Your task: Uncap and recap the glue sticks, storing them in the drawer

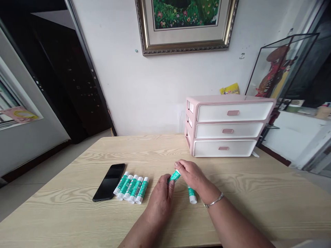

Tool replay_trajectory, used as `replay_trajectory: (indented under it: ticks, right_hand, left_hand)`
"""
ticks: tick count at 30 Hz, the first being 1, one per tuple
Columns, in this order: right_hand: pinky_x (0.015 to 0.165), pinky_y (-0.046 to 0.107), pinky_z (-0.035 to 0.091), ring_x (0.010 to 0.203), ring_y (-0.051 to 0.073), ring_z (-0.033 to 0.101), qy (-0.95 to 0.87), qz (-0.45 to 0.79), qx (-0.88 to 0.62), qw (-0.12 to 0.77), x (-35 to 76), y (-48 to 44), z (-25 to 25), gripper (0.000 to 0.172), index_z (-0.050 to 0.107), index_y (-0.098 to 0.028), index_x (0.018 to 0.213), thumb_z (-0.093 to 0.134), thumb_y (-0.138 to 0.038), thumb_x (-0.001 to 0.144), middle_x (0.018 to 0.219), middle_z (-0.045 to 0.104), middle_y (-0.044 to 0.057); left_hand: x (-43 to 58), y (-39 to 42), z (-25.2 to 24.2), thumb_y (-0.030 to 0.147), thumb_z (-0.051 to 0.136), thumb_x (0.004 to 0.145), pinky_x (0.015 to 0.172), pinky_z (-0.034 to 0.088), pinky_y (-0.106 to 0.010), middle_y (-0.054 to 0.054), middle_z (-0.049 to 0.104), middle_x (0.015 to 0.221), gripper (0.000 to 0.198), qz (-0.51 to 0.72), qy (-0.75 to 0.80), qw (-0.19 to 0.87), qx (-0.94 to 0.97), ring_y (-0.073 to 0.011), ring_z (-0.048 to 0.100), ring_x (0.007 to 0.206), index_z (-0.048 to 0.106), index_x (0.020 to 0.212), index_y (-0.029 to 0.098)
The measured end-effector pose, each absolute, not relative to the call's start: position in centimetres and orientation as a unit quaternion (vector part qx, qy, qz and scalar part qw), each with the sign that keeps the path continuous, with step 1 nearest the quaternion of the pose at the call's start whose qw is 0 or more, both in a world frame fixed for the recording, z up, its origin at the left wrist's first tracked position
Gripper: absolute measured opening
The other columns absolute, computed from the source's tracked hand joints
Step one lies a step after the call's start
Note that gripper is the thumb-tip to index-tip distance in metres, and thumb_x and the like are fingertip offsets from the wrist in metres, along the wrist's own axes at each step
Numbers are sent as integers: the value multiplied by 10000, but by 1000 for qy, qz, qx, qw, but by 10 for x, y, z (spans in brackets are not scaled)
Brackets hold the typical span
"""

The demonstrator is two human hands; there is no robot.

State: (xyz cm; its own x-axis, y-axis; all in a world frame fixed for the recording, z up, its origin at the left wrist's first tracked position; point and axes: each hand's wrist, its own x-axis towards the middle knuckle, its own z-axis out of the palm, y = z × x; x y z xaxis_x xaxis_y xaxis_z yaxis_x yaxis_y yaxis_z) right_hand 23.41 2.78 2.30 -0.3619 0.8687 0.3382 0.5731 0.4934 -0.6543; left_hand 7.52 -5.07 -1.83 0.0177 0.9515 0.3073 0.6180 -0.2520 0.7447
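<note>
A green and white glue stick [174,176] is held at a slant between my two hands. My left hand [163,193] is closed round its lower end, while the fingers of my right hand [190,174] pinch its upper end and hide the tip. Partly under my right hand lies another green and white stick [192,195]. To the left, several similar sticks [142,190] lie side by side on the wooden table [77,217]. A black phone [109,182] lies flat just left of that row.
At the table's back right stands a pink and white three-drawer cabinet [227,131], with a yellow packet [230,89] behind it. A framed picture [186,48] hangs on the wall. A glass case [274,69] is at the far right.
</note>
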Motion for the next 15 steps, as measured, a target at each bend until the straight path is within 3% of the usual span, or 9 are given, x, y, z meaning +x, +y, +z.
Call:
replay_trajectory:
  ticks: [4,8,11,15]
  right_hand:
    - [677,249,404,745,168,611,-786,231,-446,361,227,24,19,256,644,-224,932,429,-356,978,786,685,8]
    - [627,241,403,643,148,557,-774,272,-423,385,223,24,12,239,658,-233,1017,440,-248,919,682,621,-35]
    - [548,225,361,545,129,458,-759,325,-396,402,221,19,12,252,675,-230,953,433,-226,883,578,492,-66]
    - [509,220,342,495,122,423,-747,363,-373,414,226,21,9,266,683,-223,909,421,-238,867,541,447,-71]
  left_hand:
    - [82,-52,-13,449,390,1043,927,492,-377,-136,698,1211,376,402,541,239,699,-258,655,1099,559,1267,200]
    - [86,-53,-2,484,402,1033,773,467,-316,-82,719,996,343,382,544,276,695,-221,650,869,576,1096,196]
    - [88,-57,6,541,409,1016,708,433,-281,-28,657,842,381,396,516,333,683,-176,568,746,570,985,197]
    - [89,-73,9,683,402,958,524,347,-236,80,432,624,510,401,477,512,591,-101,329,501,555,1009,200]
